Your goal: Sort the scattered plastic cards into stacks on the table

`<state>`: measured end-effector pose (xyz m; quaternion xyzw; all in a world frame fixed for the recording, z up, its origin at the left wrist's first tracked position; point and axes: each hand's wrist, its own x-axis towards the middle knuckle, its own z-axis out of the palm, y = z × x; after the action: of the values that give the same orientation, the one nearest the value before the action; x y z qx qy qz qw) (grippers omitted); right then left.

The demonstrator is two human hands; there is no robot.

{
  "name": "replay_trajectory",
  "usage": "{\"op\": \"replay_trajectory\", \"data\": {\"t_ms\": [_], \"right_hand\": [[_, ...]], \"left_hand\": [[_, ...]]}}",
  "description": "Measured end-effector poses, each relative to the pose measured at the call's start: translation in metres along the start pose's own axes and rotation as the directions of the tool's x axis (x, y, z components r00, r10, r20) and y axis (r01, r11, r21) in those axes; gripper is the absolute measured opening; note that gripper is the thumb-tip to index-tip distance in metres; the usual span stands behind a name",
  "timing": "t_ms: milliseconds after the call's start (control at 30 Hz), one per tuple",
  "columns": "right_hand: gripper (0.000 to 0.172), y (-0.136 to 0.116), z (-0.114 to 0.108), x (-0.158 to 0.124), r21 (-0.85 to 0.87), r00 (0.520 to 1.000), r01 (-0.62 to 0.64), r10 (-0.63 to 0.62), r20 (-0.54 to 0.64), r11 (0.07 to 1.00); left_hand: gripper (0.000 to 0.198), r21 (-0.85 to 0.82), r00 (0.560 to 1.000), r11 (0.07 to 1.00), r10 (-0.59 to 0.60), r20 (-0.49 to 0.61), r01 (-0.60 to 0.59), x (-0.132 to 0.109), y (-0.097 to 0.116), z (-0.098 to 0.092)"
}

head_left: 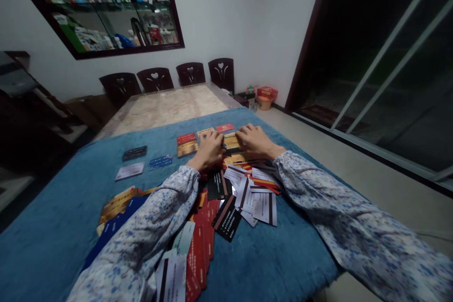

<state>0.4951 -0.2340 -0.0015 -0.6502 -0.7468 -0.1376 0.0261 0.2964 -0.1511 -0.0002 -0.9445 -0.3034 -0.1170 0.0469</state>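
Note:
My left hand (211, 147) and my right hand (255, 139) rest at either side of a gold card stack (231, 141), fingers bent around its edges. Red-and-gold cards (187, 145) lie just left of my left hand, and a red card (225, 128) lies beyond. Below my wrists spreads a loose pile of white cards (265, 206) and black cards (227, 218). Red cards (203, 240) fan out toward me beside my left sleeve. Farther left are a black card stack (135, 153), a blue card stack (160, 162) and a white card (130, 171).
A blue cloth (63, 207) covers the near part of the table. Gold cards (118, 203) and dark blue cards (116, 226) lie partly under my left sleeve. Dark chairs (155, 79) stand behind the table. At the right is a glass sliding door (385, 56).

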Motion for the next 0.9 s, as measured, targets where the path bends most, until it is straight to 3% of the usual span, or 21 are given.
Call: {"op": "replay_trajectory", "data": {"t_ms": [333, 633, 900], "right_hand": [[0.039, -0.011, -0.008, 0.035, 0.02, 0.998, 0.047, -0.048, 0.031, 0.999], [0.03, -0.019, -0.014, 0.069, 0.058, 0.996, 0.069, -0.072, 0.056, 0.996], [0.027, -0.025, -0.013, 0.094, 0.062, 0.992, 0.095, -0.099, 0.075, 0.994]], "left_hand": [[0.035, 0.034, 0.997, 0.997, -0.069, 0.041, 0.068, 0.0, -0.025, -0.012], [0.028, 0.045, 0.994, 0.993, -0.107, 0.02, 0.106, 0.008, -0.058, -0.008], [0.032, 0.076, 0.982, 0.982, -0.177, 0.062, 0.172, 0.012, -0.072, -0.009]]}}
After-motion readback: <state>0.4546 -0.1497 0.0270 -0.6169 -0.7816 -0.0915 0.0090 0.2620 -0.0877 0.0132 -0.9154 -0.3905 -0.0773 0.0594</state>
